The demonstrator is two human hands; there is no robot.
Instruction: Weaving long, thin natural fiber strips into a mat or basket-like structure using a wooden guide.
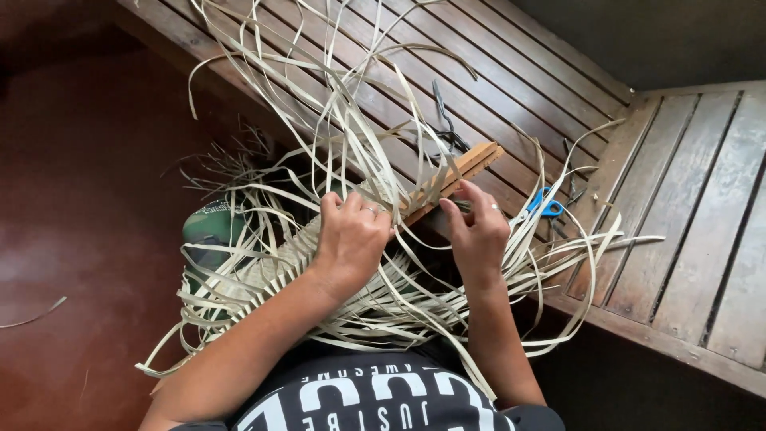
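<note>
The slatted wooden desk [686,239] ran ahead of me and to my right, above a red-brown floor [88,239]. Across my lap spread the pale woven strips [383,295], their loose ends fanning over the boards. A wooden slat [459,172] lay under the weave. My left hand [351,239] pinched strips against it; my right hand [479,231] gripped strands just beside. Blue-handled scissors [546,203] rested near on the boards.
</note>
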